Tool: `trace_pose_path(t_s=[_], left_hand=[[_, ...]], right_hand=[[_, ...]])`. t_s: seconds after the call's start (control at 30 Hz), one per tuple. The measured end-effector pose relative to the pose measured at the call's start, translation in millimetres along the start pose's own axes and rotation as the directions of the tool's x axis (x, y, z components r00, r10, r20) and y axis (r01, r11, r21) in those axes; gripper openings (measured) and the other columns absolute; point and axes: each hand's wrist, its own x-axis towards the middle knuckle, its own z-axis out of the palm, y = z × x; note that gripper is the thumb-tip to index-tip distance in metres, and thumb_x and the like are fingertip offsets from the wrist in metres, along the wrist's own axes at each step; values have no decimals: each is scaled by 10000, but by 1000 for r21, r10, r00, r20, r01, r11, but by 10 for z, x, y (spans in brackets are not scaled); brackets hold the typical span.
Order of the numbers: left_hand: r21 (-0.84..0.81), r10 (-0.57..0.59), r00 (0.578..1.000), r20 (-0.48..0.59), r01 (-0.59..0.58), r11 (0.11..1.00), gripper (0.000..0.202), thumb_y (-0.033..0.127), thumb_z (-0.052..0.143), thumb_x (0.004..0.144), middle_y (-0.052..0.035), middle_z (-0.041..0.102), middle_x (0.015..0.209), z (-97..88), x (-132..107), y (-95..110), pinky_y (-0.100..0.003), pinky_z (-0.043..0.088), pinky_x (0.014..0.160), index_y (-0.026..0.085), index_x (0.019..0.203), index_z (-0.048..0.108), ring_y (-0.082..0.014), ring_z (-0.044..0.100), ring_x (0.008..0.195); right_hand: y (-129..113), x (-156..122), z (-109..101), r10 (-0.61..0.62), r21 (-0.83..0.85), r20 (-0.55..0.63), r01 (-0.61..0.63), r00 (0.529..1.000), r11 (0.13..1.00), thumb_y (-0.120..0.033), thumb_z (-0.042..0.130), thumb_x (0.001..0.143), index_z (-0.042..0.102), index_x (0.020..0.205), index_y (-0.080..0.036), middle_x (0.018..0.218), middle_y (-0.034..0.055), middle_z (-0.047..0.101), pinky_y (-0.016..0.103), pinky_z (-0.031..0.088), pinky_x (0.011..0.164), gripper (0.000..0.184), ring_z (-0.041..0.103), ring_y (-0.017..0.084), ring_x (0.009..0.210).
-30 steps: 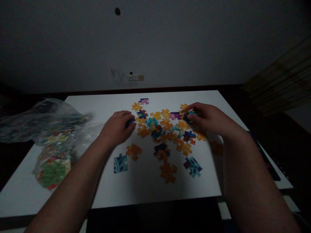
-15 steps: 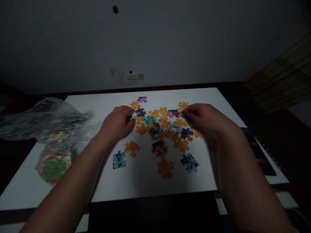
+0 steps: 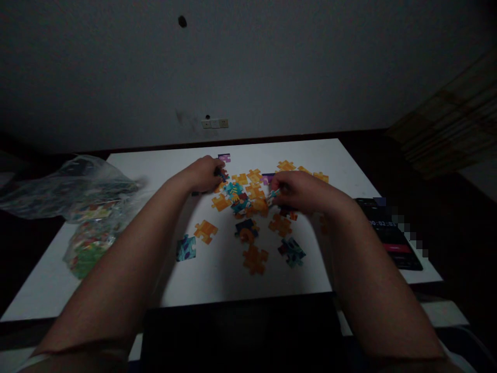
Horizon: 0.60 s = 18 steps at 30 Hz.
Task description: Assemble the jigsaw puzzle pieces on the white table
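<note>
A: What is the right hand (image 3: 293,189) doing?
B: Its thumb and fingers pinch a teal-and-white puzzle piece (image 3: 273,195), tilted above the right side of the scattered pile.

A: And the left hand (image 3: 206,173)?
B: It reaches to the pile's far left, fingers curled down over a dark multicoloured piece (image 3: 222,175). I can't tell whether it grips that or only touches it.

A: What lies between them?
B: Mostly orange pieces, plus a teal piece with yellow marks (image 3: 234,190). A purple piece (image 3: 267,178) sits just beside the right fingertips, and a pink-purple one (image 3: 224,157) lies just beyond the left hand.

A: Nearer the person?
B: A dark blue piece with an orange curl (image 3: 246,229), touching or nearly touching an orange piece (image 3: 255,259). A pale blue leaf-patterned piece (image 3: 186,248) is at near left, a dark teal one (image 3: 292,252) at near right.

A: Farther out?
B: Clear plastic bags (image 3: 91,246) on the white table's (image 3: 217,287) left, a phone (image 3: 392,235) on its right, and wall sockets (image 3: 215,124) beyond the far edge.
</note>
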Motion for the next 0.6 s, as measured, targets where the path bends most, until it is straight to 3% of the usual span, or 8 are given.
trace_pose_path(t_s=[0.07, 0.13, 0.27, 0.37, 0.43, 0.5, 0.6], left_hand=[[41, -19, 996, 83, 15, 999, 316, 253, 763, 789, -108, 836, 998, -50, 30, 21, -371, 579, 874, 203, 1094, 826, -279, 738, 903], [3, -43, 994, 98, 43, 999, 353, 226, 753, 763, -107, 843, 1045, -75, 53, 35, -375, 583, 861, 210, 1110, 813, -284, 747, 925], [-125, -104, 987, 124, 120, 985, 327, 221, 793, 719, -89, 814, 921, -68, 85, 47, -380, 572, 766, 220, 1046, 786, -282, 729, 823], [-112, -97, 994, 55, 103, 988, 316, 197, 838, 663, -96, 773, 913, -55, 83, 61, -396, 555, 759, 226, 962, 737, -287, 706, 812], [-102, -68, 997, -20, 66, 993, 339, 170, 838, 649, -95, 758, 951, -46, 50, 76, -397, 541, 772, 238, 946, 689, -283, 691, 831], [-123, -36, 995, -91, 24, 992, 312, 166, 810, 690, -77, 752, 951, -42, -18, 89, -392, 523, 784, 252, 943, 649, -273, 679, 832], [-190, 0, 978, -207, -40, 981, 203, 212, 750, 804, -60, 758, 937, -48, -172, 105, -388, 506, 798, 256, 969, 640, -266, 685, 848]], right_hand=[[74, 5, -40, 72, 71, -106, -64, 992, 995, -270, 744, 935, 747, 1084, -232, 991, 49, 774, 326, 465, 753, 154, 673, 230, 853], [157, 29, -49, 140, 98, -209, -121, 968, 988, -261, 662, 989, 760, 1192, -206, 1069, 83, 805, 339, 492, 812, 232, 705, 251, 920], [251, 101, 2, 196, -43, -197, -208, 961, 977, -201, 578, 1020, 811, 1297, -169, 1226, 160, 826, 398, 530, 989, 363, 740, 313, 1093], [234, 88, -30, 127, -177, -251, -174, 960, 969, -222, 626, 1002, 841, 1299, -155, 1335, 219, 774, 448, 530, 1080, 373, 709, 367, 1230], [208, 21, -111, 100, -193, -282, -159, 954, 968, -232, 638, 994, 857, 1249, -163, 1332, 215, 764, 448, 537, 1062, 344, 711, 367, 1226], [190, -74, -205, 135, -142, -212, -167, 968, 976, -252, 669, 969, 863, 1155, -194, 1194, 154, 806, 412, 548, 944, 275, 746, 320, 1073], [166, -199, -286, 243, -68, 67, -238, 968, 969, -326, 803, 869, 837, 1052, -239, 934, 50, 813, 368, 495, 747, 205, 728, 253, 828]])
